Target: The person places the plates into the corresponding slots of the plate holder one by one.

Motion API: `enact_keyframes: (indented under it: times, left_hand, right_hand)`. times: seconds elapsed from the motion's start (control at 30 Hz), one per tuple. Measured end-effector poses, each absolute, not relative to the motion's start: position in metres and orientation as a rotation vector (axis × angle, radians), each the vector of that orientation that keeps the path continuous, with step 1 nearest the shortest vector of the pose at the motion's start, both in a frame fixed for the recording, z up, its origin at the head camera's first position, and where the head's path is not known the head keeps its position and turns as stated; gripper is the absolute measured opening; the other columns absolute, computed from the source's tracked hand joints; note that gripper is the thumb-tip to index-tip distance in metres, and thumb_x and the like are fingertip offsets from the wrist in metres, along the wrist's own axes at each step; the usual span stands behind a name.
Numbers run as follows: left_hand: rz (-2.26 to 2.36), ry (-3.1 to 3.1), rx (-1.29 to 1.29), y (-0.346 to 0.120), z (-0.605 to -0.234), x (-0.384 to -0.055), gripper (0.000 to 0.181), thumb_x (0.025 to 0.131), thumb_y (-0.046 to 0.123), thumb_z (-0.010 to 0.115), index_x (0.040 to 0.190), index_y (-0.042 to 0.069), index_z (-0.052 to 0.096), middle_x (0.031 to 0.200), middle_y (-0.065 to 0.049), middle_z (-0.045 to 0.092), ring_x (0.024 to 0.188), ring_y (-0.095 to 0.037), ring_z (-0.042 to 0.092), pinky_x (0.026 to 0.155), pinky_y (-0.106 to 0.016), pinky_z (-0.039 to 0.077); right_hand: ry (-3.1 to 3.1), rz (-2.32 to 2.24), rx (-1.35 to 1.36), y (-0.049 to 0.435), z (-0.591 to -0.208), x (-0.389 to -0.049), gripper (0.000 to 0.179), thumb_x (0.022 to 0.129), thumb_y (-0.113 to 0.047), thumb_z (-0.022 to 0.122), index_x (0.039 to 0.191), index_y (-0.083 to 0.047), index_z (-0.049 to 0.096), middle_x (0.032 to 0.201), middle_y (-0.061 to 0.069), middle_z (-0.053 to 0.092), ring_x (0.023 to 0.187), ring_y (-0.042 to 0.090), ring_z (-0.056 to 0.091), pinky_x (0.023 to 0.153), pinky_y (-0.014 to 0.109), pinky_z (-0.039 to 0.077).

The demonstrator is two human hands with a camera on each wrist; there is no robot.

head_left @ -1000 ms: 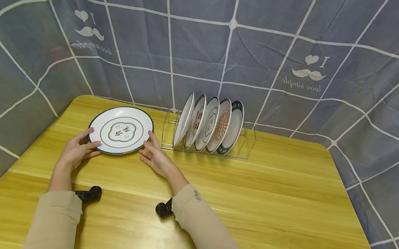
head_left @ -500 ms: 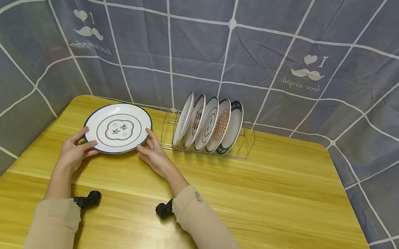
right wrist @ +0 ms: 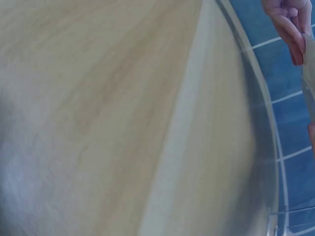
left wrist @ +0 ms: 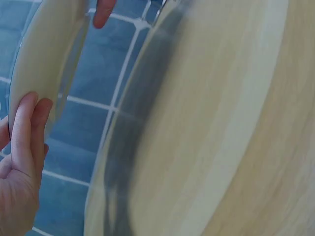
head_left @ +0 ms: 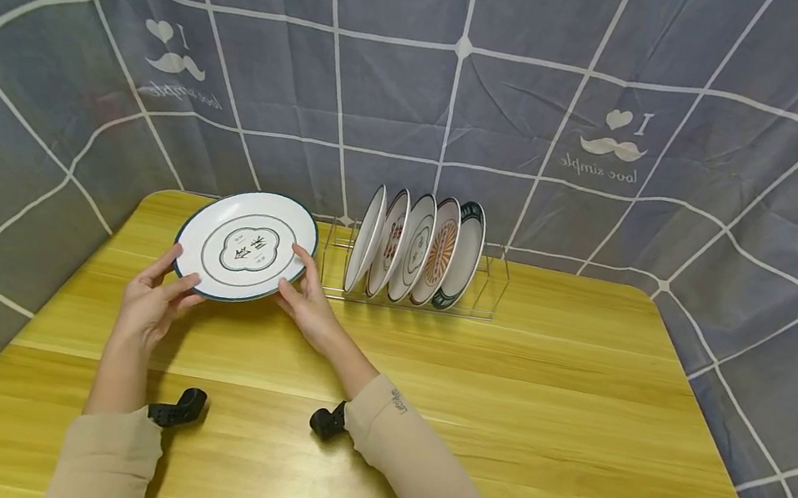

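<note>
A white plate (head_left: pixel 245 246) with a dark blue rim and black lettering in a scalloped frame is held up over the left of the table, face tilted toward the head camera. My left hand (head_left: pixel 153 301) grips its near left edge, thumb on top and fingers beneath. In the left wrist view, the fingers of that hand (left wrist: pixel 27 152) lie along the plate's underside (left wrist: pixel 47 54). My right hand (head_left: pixel 311 309) pinches the near right edge between thumb and fingers. At the right wrist view's right border, only a fingertip (right wrist: pixel 312 135) of it shows.
Just right of the held plate, a wire dish rack (head_left: pixel 487 298) stands at the table's back edge with several plates upright in it. The wooden table (head_left: pixel 537 410) meets a grey checked curtain (head_left: pixel 524 106) behind. Black wrist mounts (head_left: pixel 181 408) stick out from both sleeves.
Both hands have raised the plate from close over the table. It first shifted slightly left, then came up and to the right. The rack and its plates have stayed put.
</note>
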State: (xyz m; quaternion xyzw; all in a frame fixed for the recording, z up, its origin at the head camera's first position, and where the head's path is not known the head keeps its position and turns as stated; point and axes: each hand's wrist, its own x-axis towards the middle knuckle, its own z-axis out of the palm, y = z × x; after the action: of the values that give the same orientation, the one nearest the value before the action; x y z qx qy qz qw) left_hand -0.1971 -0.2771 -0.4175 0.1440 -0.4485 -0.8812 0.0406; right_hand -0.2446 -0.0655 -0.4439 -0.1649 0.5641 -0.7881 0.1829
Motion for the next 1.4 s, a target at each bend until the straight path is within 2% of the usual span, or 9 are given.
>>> enact_keyframes:
  times: [0.13, 0.27, 0.43, 0.6, 0.83, 1.03, 1.13, 1.27, 1.4]
  left_hand:
    - [-2.717, -1.289, 0.403, -0.268, -0.413, -0.196, 0.077, 0.077, -0.018, 0.060, 0.141, 0.013, 0.032, 0.122, 0.002, 0.036, 0.066, -0.018, 0.065, 0.056, -0.027, 0.054]
    - [-2.733, -1.292, 0.357, -0.258, -0.409, -0.195, 0.077, 0.077, -0.017, 0.061, 0.142, 0.011, 0.030, 0.116, 0.001, 0.037, 0.065, -0.018, 0.065, 0.056, -0.026, 0.054]
    - [-2.719, -1.378, 0.299, -0.246, -0.406, -0.195, 0.074, 0.077, -0.014, 0.063, 0.141, 0.011, 0.034, 0.114, -0.001, 0.036, 0.066, -0.015, 0.064, 0.059, -0.023, 0.054]
    - [-2.663, -1.534, 0.195, -0.235, -0.405, -0.195, 0.053, 0.079, -0.011, 0.063, 0.125, 0.006, 0.043, 0.110, -0.004, 0.035, 0.068, -0.011, 0.063, 0.062, -0.020, 0.053]
    - [-2.536, -1.835, 0.051, -0.223, -0.402, -0.197, 0.042, 0.084, -0.001, 0.063, 0.120, 0.009, 0.046, 0.116, 0.000, 0.039, 0.076, -0.006, 0.060, 0.069, -0.018, 0.053]
    - [-2.448, -1.930, -0.146, -0.214, -0.397, -0.207, 0.051, 0.088, 0.004, 0.059, 0.134, 0.005, 0.036, 0.121, -0.004, 0.039, 0.091, -0.008, 0.058, 0.080, -0.028, 0.051]
    - [-2.421, -1.958, -0.186, -0.211, -0.397, -0.215, 0.054, 0.089, 0.006, 0.058, 0.137, 0.004, 0.033, 0.124, -0.009, 0.040, 0.091, -0.011, 0.061, 0.082, -0.029, 0.050]
    - [-2.368, -2.032, -0.178, -0.205, -0.398, -0.228, 0.055, 0.089, 0.008, 0.060, 0.137, 0.005, 0.034, 0.128, -0.016, 0.038, 0.093, -0.011, 0.061, 0.082, -0.028, 0.049]
    - [-2.315, -2.123, -0.146, -0.197, -0.402, -0.242, 0.056, 0.088, 0.009, 0.060, 0.138, 0.006, 0.034, 0.132, -0.021, 0.036, 0.095, -0.010, 0.059, 0.083, -0.027, 0.050]
  right_hand:
    - [1.596, -2.303, -0.489, -0.061, -0.435, -0.241, 0.056, 0.096, -0.003, 0.042, 0.143, -0.024, 0.022, 0.129, 0.018, 0.041, 0.106, 0.018, 0.050, 0.098, 0.038, 0.040]
    - [1.563, -2.417, -0.446, -0.055, -0.427, -0.237, 0.055, 0.093, 0.003, 0.045, 0.141, -0.019, 0.028, 0.123, 0.017, 0.043, 0.094, 0.013, 0.053, 0.092, 0.037, 0.046]
    - [1.469, -2.540, -0.464, -0.046, -0.418, -0.231, 0.059, 0.091, 0.009, 0.045, 0.140, -0.017, 0.028, 0.126, 0.019, 0.040, 0.094, 0.017, 0.055, 0.088, 0.038, 0.048]
    - [1.490, -2.567, -0.572, -0.032, -0.406, -0.224, 0.060, 0.089, 0.010, 0.047, 0.140, -0.015, 0.027, 0.124, 0.021, 0.040, 0.092, 0.017, 0.055, 0.080, 0.032, 0.052]
    - [1.610, -2.565, -0.703, -0.003, -0.389, -0.221, 0.058, 0.087, 0.013, 0.047, 0.138, -0.007, 0.028, 0.117, 0.017, 0.042, 0.089, 0.017, 0.056, 0.073, 0.027, 0.054]
    - [1.678, -2.571, -0.719, 0.037, -0.375, -0.219, 0.057, 0.084, 0.015, 0.047, 0.136, -0.002, 0.030, 0.111, 0.013, 0.045, 0.088, 0.018, 0.056, 0.069, 0.027, 0.055]
    - [1.702, -2.583, -0.731, 0.059, -0.367, -0.218, 0.055, 0.084, 0.015, 0.046, 0.134, -0.005, 0.033, 0.109, 0.014, 0.046, 0.087, 0.017, 0.057, 0.067, 0.026, 0.055]
    - [1.715, -2.602, -0.718, 0.089, -0.356, -0.214, 0.054, 0.086, 0.012, 0.047, 0.131, -0.017, 0.039, 0.113, 0.015, 0.045, 0.088, 0.017, 0.057, 0.067, 0.025, 0.055]
    - [1.749, -2.657, -0.699, 0.117, -0.346, -0.211, 0.054, 0.085, 0.012, 0.046, 0.128, -0.020, 0.041, 0.118, 0.016, 0.044, 0.087, 0.018, 0.059, 0.065, 0.025, 0.055]
